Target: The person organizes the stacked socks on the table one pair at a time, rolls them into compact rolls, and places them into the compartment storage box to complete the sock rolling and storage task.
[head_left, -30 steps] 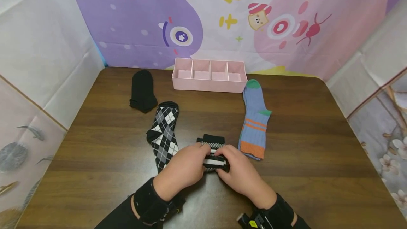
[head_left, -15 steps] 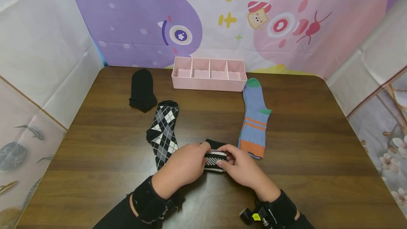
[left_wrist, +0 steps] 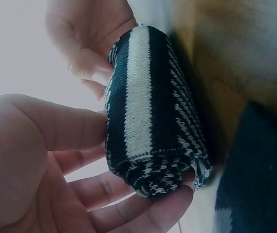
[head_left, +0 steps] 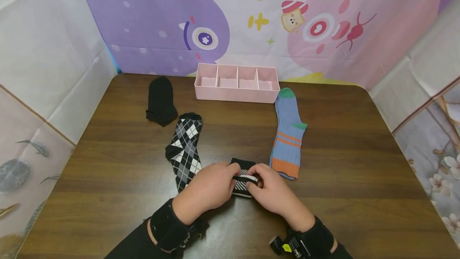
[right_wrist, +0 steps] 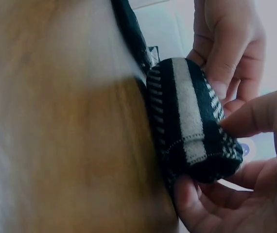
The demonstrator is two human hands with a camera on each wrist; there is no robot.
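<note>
Between both hands is a black-and-white striped sock (head_left: pixel 245 185), rolled into a thick bundle whose spiral end shows in the left wrist view. My left hand (head_left: pixel 212 185) grips the left end of the roll, thumb (left_wrist: pixel 75 127) on one side and fingers curled under the other. At the opposite end my right hand (head_left: pixel 271 189) pinches the roll (right_wrist: pixel 189 111) between thumb and fingers. A flat black part of the sock sticks out beyond the roll, on the side away from me. The argyle sock (head_left: pixel 187 147) lies just left, partly hidden behind my left forearm.
A pink box (head_left: pixel 235 95) with several compartments stands at the table's back edge. Blue socks (head_left: pixel 288 139) with orange and green parts lie right, close to the box. Black socks (head_left: pixel 160 101) lie back left on the wooden table (head_left: pixel 118 163).
The striped sock has been rolled up further, so less of it lies flat beyond the fingers. Both hands stay in nearly the same place, the right fingers shifting on the roll.
</note>
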